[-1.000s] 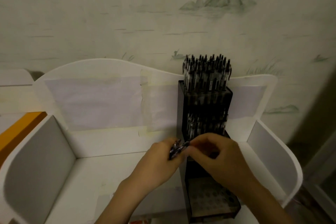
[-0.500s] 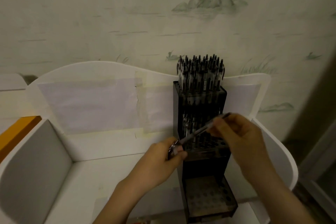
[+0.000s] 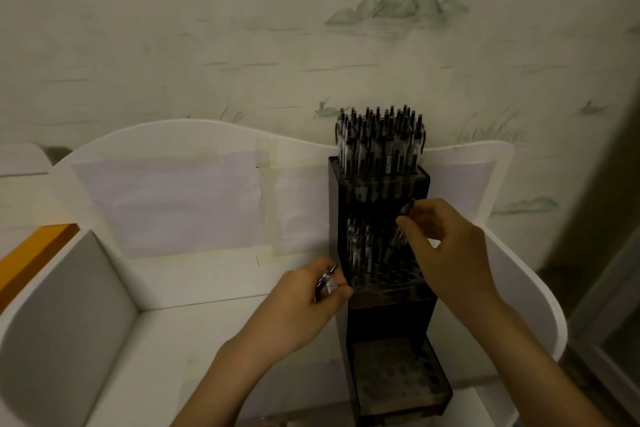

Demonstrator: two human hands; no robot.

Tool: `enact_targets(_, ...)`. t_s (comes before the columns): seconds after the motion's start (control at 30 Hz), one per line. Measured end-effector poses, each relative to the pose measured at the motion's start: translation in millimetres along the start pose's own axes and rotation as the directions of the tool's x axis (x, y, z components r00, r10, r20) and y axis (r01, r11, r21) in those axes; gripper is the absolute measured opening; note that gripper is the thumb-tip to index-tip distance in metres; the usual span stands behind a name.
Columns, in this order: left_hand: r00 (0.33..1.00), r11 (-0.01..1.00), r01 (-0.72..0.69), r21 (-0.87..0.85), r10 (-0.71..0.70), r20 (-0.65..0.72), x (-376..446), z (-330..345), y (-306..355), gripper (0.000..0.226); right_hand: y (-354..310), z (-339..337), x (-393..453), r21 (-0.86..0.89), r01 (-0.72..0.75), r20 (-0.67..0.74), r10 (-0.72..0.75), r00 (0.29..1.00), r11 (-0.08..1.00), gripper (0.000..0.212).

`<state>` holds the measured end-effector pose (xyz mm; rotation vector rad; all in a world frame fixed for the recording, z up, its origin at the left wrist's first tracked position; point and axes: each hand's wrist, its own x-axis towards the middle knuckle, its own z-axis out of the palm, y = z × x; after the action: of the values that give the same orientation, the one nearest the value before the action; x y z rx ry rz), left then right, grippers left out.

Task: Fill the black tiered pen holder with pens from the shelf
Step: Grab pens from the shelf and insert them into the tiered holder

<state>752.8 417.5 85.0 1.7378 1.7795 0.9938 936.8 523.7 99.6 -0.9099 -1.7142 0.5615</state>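
The black tiered pen holder (image 3: 391,326) stands at the right of a white shelf. Its top tier is packed with upright pens (image 3: 379,142). A few pens stand at the left of the middle tier, and the bottom tier shows only bare holes. My right hand (image 3: 446,246) pinches one pen (image 3: 401,225) near its top, holding it almost upright over the middle tier. My left hand (image 3: 311,298) rests just left of the holder, gripping a small bundle of pens (image 3: 325,282).
The white shelf (image 3: 194,333) has a curved back panel with taped paper and rounded side walls left and right. An orange edge (image 3: 34,256) shows at far left. A painted wall rises behind.
My right hand drew one pen out of the bundle in my left hand, carried it up and right, and turned it from slanted to nearly upright over the middle tier.
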Motion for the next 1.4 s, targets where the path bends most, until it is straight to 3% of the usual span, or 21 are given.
enact_targets(0.2,1.000,1.000,0.008,-0.002,-0.008,0.004,-0.8,-1.8,-2.4,0.007,11.7,13.1,-6.2,-0.023,-0.004,0.062,0.006,0.998,1.000,0.012)
enact_targets(0.33,1.000,1.000,0.016,-0.008,-0.016,-0.003,-0.3,-0.9,-2.7,0.006,25.5,22.9,-12.9,-0.128,-0.005,0.153,0.025,0.988,0.992,0.013)
enact_targets(0.57,1.000,1.000,-0.002,-0.027,0.002,0.008,2.7,2.2,-1.2,0.005,26.4,20.5,-16.2,-0.137,-0.021,0.142,0.040,0.989,0.990,0.020)
enact_targets(0.73,1.000,1.000,-0.015,-0.021,0.015,0.025,4.4,4.7,-3.1,0.007,4.8,10.2,-33.6,-0.060,0.007,0.084,-0.002,0.996,0.998,0.024)
enact_targets(1.0,0.994,0.999,-0.034,0.039,0.030,0.106,8.1,13.4,2.3,0.016,-16.3,14.2,-48.6,0.113,-0.128,0.394,0.074,0.916,0.985,0.019)
enact_targets(1.1,0.990,0.994,-0.066,0.083,0.055,0.129,8.7,17.9,4.7,0.019,-15.4,15.1,-50.6,0.161,-0.199,0.447,0.108,0.888,0.967,0.017)
enact_targets(1.3,0.993,0.979,-0.072,0.189,0.054,0.101,7.7,16.2,5.1,0.018,-17.0,5.7,-44.1,0.288,-0.307,0.419,0.169,0.892,0.907,0.011)
enact_targets(1.4,0.998,0.939,-0.057,0.338,0.042,0.052,6.4,10.5,1.8,0.015,-19.7,-6.0,-29.1,0.374,-0.332,0.282,0.235,0.930,0.866,0.007)
